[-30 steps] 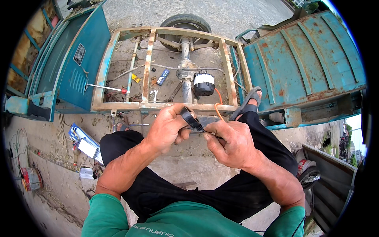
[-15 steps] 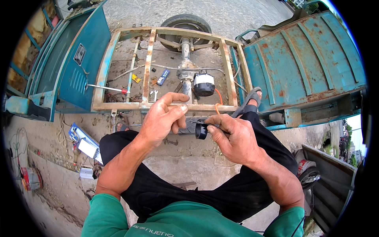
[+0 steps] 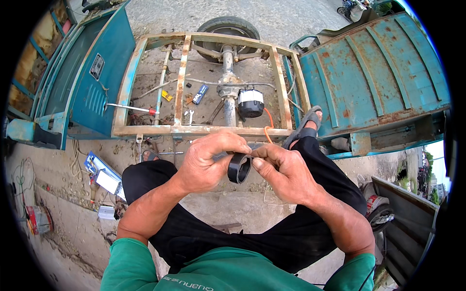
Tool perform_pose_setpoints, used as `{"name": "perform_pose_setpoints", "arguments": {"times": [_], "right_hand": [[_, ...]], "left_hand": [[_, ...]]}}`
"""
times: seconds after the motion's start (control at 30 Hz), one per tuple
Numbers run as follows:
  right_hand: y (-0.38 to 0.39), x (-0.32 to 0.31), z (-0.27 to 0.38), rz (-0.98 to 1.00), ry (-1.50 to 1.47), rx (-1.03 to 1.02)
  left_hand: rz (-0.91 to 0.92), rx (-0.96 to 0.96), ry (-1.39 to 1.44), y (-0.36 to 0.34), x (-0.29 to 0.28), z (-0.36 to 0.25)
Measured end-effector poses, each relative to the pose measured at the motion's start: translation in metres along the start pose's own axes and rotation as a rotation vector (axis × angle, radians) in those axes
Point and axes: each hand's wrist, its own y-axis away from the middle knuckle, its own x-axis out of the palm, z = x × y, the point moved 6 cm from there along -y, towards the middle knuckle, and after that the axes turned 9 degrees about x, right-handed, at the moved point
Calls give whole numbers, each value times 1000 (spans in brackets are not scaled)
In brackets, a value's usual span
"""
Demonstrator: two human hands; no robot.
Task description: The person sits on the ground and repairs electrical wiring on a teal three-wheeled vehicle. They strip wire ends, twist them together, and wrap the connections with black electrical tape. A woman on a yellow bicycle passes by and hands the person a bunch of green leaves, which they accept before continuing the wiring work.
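A roll of black tape (image 3: pixel 235 168), a hollow ring, sits between my two hands above the gap between my knees. My left hand (image 3: pixel 206 162) is closed at the roll's left and upper side, its thumb along the top edge. From the other side my right hand (image 3: pixel 286 169) pinches at the roll's upper right edge, thumb against forefinger. The fingertips of both hands nearly meet there. Whether a loose tape end lies between them is too small to tell.
Ahead is a rusty metal frame (image 3: pixel 208 130) over an axle (image 3: pixel 228 63) and wheel (image 3: pixel 242 29). A black-and-white motor (image 3: pixel 251 103) with an orange cable (image 3: pixel 268 119) rests inside. Teal panels (image 3: pixel 374 72) flank it. A wrench (image 3: pixel 191 116) and a screwdriver (image 3: pixel 133 107) lie near.
My left hand has moved right and down onto the tape roll, which hung from my right hand alone before. The roll has shifted slightly left and turned.
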Motion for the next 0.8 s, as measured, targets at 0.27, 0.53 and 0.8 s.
{"name": "perform_pose_setpoints", "arguments": {"times": [0.27, 0.53, 0.8], "right_hand": [[13, 7, 24, -252, 414, -446], [18, 5, 27, -336, 493, -587], [18, 8, 24, -338, 597, -666]], "left_hand": [[-267, -624, 445, 12, 8, 19], [-143, -944, 553, 19, 19, 25], [-152, -1017, 632, 29, 25, 33]]}}
